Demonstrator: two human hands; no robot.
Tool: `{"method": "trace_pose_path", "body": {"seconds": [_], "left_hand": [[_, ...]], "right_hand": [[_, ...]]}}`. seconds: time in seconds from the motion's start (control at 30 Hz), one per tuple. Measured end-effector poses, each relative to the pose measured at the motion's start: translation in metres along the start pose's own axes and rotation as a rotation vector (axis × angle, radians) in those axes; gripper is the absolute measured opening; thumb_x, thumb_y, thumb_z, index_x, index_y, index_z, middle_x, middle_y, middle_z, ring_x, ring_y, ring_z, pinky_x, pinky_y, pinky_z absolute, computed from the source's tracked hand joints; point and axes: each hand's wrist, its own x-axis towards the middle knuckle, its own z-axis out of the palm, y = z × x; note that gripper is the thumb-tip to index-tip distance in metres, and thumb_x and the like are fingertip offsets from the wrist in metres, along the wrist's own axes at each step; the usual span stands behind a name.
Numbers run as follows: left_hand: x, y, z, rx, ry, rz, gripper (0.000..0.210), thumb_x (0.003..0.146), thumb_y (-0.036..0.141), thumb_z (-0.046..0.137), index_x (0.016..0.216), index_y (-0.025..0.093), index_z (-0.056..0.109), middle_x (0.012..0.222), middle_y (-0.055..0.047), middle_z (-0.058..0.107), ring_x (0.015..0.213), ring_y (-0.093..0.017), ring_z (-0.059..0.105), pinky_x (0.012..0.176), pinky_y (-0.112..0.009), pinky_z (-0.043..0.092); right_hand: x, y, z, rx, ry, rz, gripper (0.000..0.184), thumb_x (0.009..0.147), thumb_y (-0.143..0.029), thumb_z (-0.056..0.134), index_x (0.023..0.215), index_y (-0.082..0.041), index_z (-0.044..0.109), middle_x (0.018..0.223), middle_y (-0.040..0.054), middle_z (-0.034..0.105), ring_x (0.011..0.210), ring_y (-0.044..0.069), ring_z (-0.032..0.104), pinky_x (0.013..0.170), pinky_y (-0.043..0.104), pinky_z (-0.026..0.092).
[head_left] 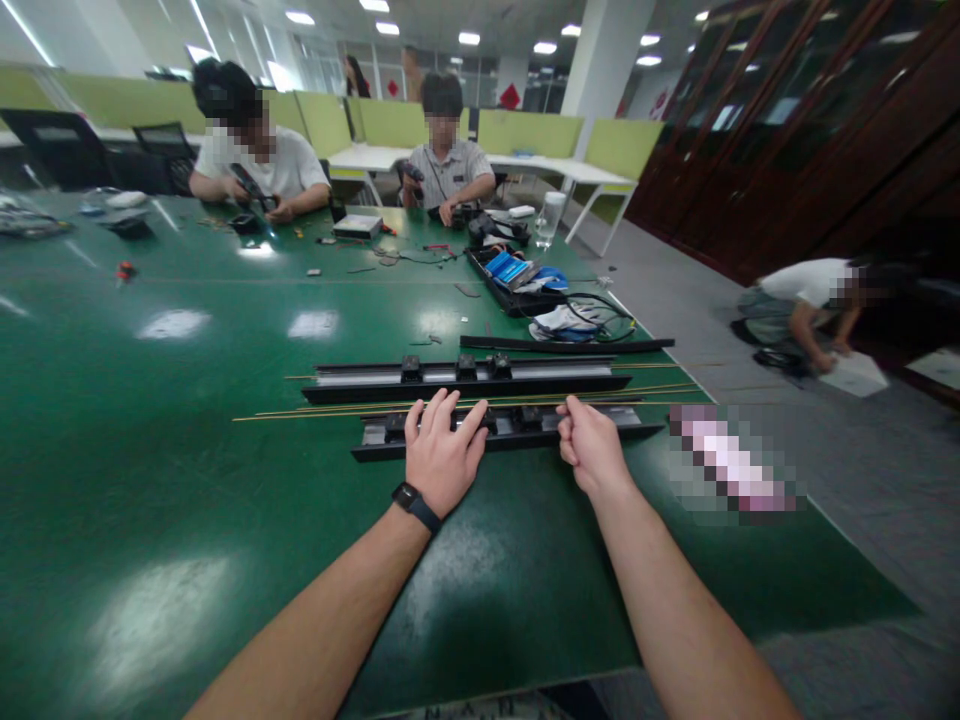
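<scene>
My left hand point(444, 462), with a dark watch on its wrist, lies with fingers spread over the nearer black rail point(510, 443). Its fingertips reach the thin yellow rods point(330, 411) that run lengthwise above that rail. My right hand point(592, 448) is closed in a pinch at the rail's right part, with a thin rod at its fingertips. Black blocks sit inside the nearer rail, one of them point(527, 417) between my hands; others are partly hidden by my left hand. Just beyond, a second black rail point(375, 385) holds 3 similar blocks point(466, 367).
A black strip point(566, 345) lies behind the rails on the green table point(187, 480). Farther back are a black tray point(517, 298), cables and a clear bottle point(550, 220). Two people work across the table; another crouches at right. A blurred-out item point(731, 455) lies near the right edge.
</scene>
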Motion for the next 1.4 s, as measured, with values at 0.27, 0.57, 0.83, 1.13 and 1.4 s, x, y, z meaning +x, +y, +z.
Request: {"method": "trace_pose_path", "body": {"seconds": [0.27, 0.57, 0.83, 1.13, 1.4], "left_hand": [[0.0, 0.0, 0.0, 0.0, 0.008, 0.002, 0.039, 0.096, 0.038, 0.053, 0.135, 0.036, 0.059, 0.144, -0.01, 0.055, 0.142, -0.028, 0.042, 0.119, -0.053, 0.024], [-0.001, 0.0, 0.0, 0.007, 0.006, 0.005, 0.039, 0.096, 0.038, 0.053, 0.134, 0.035, 0.06, 0.143, -0.01, 0.056, 0.142, -0.028, 0.042, 0.119, -0.053, 0.024], [-0.001, 0.0, -0.001, -0.007, 0.013, 0.007, 0.04, 0.095, 0.036, 0.055, 0.135, 0.035, 0.06, 0.143, -0.009, 0.056, 0.141, -0.028, 0.042, 0.119, -0.053, 0.024], [0.0, 0.0, 0.0, 0.009, 0.001, 0.004, 0.039, 0.096, 0.037, 0.053, 0.135, 0.036, 0.059, 0.143, -0.01, 0.056, 0.142, -0.028, 0.042, 0.119, -0.053, 0.024], [-0.002, -0.001, 0.003, -0.004, 0.023, 0.014, 0.039, 0.096, 0.036, 0.054, 0.134, 0.034, 0.061, 0.142, -0.011, 0.057, 0.141, -0.029, 0.043, 0.118, -0.054, 0.024]], "right_hand": [[0.0, 0.001, 0.0, -0.005, -0.002, -0.016, 0.026, 0.091, -0.039, 0.063, 0.078, -0.017, 0.059, 0.044, -0.0064, 0.045, 0.025, 0.004, 0.028, 0.025, 0.016, 0.015], [-0.001, -0.002, 0.001, -0.004, -0.006, -0.008, 0.028, 0.089, -0.041, 0.065, 0.077, -0.017, 0.058, 0.044, -0.0065, 0.045, 0.026, 0.004, 0.028, 0.025, 0.015, 0.016], [-0.002, -0.001, 0.001, -0.01, -0.004, -0.015, 0.029, 0.088, -0.043, 0.066, 0.077, -0.018, 0.058, 0.045, -0.0063, 0.046, 0.027, 0.004, 0.028, 0.025, 0.016, 0.017], [-0.003, -0.004, -0.002, -0.084, -0.04, -0.009, 0.037, 0.09, -0.048, 0.063, 0.071, -0.018, 0.057, 0.042, -0.0043, 0.047, 0.024, 0.005, 0.03, 0.025, 0.016, 0.016], [-0.009, -0.028, -0.029, -0.303, 0.059, -0.402, 0.044, 0.088, -0.062, 0.061, 0.074, -0.019, 0.061, 0.05, -0.0018, 0.057, 0.035, 0.008, 0.047, 0.035, 0.019, 0.034]]}}
